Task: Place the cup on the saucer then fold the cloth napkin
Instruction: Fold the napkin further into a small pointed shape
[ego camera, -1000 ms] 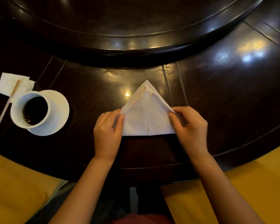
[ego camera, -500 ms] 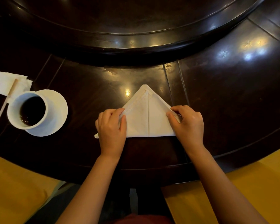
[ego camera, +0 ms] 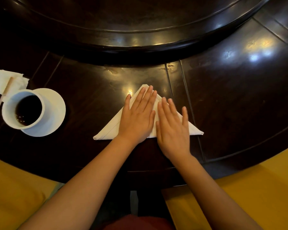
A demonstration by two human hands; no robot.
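A white cloth napkin (ego camera: 109,131) lies folded into a flat triangle on the dark table, its point away from me. My left hand (ego camera: 138,117) rests flat on its middle, fingers stretched toward the tip. My right hand (ego camera: 173,128), slightly blurred, lies flat on the right half with fingers spread. Neither hand grips anything. At the left, a white cup (ego camera: 23,110) of dark coffee stands on a white saucer (ego camera: 55,113).
A crumpled paper napkin (ego camera: 5,80) and a wooden stir stick (ego camera: 0,100) lie behind the cup. A raised round turntable (ego camera: 140,42) fills the far side of the dark wooden table (ego camera: 239,97). Yellow seat cushions (ego camera: 256,196) flank me below the table edge.
The napkin's side corners have been spread out, so the triangle is wider and flatter. Both hands left the edges and now press flat on top of it.
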